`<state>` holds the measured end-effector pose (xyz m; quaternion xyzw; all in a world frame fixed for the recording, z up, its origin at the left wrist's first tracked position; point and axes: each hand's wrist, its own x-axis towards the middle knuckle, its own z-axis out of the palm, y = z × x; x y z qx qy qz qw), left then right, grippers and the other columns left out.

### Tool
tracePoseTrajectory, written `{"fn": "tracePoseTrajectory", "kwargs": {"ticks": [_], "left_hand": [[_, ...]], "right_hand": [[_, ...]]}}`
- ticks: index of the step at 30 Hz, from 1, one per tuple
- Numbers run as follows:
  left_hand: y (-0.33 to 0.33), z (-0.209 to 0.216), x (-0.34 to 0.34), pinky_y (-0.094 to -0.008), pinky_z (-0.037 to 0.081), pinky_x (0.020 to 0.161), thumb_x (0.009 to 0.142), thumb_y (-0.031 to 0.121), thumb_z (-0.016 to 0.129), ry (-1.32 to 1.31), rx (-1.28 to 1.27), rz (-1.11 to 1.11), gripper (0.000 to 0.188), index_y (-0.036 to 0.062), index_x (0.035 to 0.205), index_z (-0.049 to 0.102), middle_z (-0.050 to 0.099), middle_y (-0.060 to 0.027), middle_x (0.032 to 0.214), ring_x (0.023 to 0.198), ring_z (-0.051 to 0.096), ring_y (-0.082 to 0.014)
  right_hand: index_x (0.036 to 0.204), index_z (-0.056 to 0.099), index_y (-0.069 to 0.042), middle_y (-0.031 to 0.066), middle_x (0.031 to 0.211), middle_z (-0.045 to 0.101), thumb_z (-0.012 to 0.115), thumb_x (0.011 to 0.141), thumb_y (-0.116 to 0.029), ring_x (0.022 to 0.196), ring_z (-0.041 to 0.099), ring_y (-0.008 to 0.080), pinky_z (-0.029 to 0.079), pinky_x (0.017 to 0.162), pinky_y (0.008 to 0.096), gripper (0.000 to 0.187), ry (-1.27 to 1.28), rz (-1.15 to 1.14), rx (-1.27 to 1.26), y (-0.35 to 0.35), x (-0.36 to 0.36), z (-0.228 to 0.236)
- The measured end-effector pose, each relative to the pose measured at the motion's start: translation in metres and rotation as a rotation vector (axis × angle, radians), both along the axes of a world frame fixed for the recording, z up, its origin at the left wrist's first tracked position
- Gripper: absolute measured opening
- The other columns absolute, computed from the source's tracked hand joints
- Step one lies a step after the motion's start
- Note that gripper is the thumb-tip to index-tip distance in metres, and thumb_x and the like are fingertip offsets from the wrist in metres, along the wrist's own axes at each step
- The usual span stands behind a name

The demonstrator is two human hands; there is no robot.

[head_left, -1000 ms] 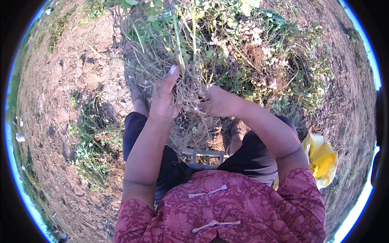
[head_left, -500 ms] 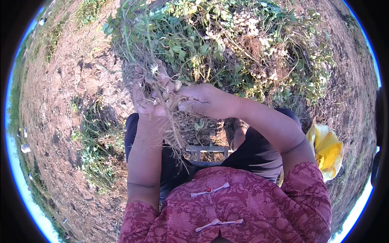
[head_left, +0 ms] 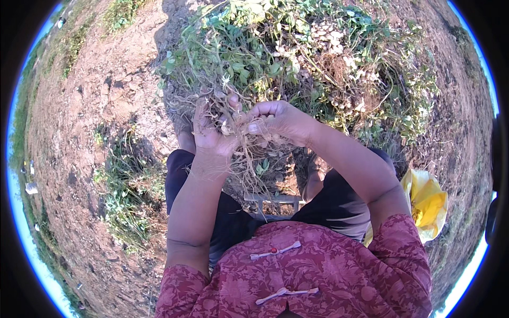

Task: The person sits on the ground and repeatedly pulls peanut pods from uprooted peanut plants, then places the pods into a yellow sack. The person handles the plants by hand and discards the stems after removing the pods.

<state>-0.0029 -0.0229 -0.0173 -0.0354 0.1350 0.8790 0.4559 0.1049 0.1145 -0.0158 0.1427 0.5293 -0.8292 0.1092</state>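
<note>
My left hand (head_left: pixel 209 135) is closed around the root end of an uprooted peanut plant (head_left: pixel 245 156). Its thin, dry roots trail down past my wrist, and its green leafy stems reach away into the heap beyond. Close against it on the right, my right hand (head_left: pixel 291 124) has its fingers curled, with pale peanut pods showing between thumb and fingers. Roots partly cover the fingertips of both hands, so the exact hold is hard to see.
A heap of peanut plants (head_left: pixel 366 58) with pale pods lies ahead. More cut greenery (head_left: pixel 127 196) is on the soil at left. A yellow bag (head_left: pixel 427 204) stands by my right side. Between my legs shows a small stool (head_left: pixel 273 199).
Both hands have shifted slightly to the right with the plant. The roots have turned, and more pods now show in my right hand. The plant's leafy stems swung right toward the heap.
</note>
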Motion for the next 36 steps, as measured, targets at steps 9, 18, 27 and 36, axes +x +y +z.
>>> {"fn": "tracePoseTrajectory", "kwargs": {"ticks": [9,18,27,36], "left_hand": [[-0.012,-0.021,-0.018,-0.0357,0.052,0.062,0.087,0.037,0.053,0.049,0.1,-0.103,0.031,0.0124,0.105,0.057,0.06,-0.0106,0.097,0.079,0.06,-0.0203],[0.003,0.0,-0.016,-0.0257,0.045,0.044,0.087,0.031,0.053,0.111,-0.139,0.167,0.024,0.0094,0.095,0.058,0.063,-0.008,0.079,0.062,0.06,-0.0158],[-0.011,0.006,-0.06,-0.0335,0.051,0.064,0.093,0.033,0.044,0.053,-0.205,0.403,0.029,0.0097,0.107,0.052,0.059,-0.0072,0.09,0.07,0.054,-0.0177],[0.024,0.023,-0.008,-0.0342,0.048,0.075,0.093,0.045,0.04,0.016,-0.362,0.302,0.037,0.014,0.107,0.054,0.061,-0.0009,0.092,0.082,0.057,-0.0146]], "right_hand": [[0.102,0.063,-0.009,0.0023,0.072,0.06,0.059,0.086,-0.011,0.051,0.05,0.0069,0.043,0.052,0.0215,0.017,0.246,0.121,0.666,0.002,0.004,0.015],[0.101,0.066,-0.008,0.0006,0.06,0.057,0.059,0.086,-0.011,0.045,0.049,0.0053,0.041,0.045,0.0222,0.017,0.195,0.039,0.675,-0.009,0.01,0.037],[0.106,0.058,0.003,0.0053,0.07,0.056,0.055,0.089,-0.015,0.044,0.047,0.007,0.034,0.039,0.019,0.025,0.014,0.165,-0.218,0.007,0.035,0.031],[0.09,0.057,-0.005,0.0017,0.068,0.052,0.07,0.079,-0.017,0.047,0.044,0.0072,0.03,0.039,0.0195,0.021,-0.007,-0.044,-0.176,-0.017,0.008,0.015]]}}
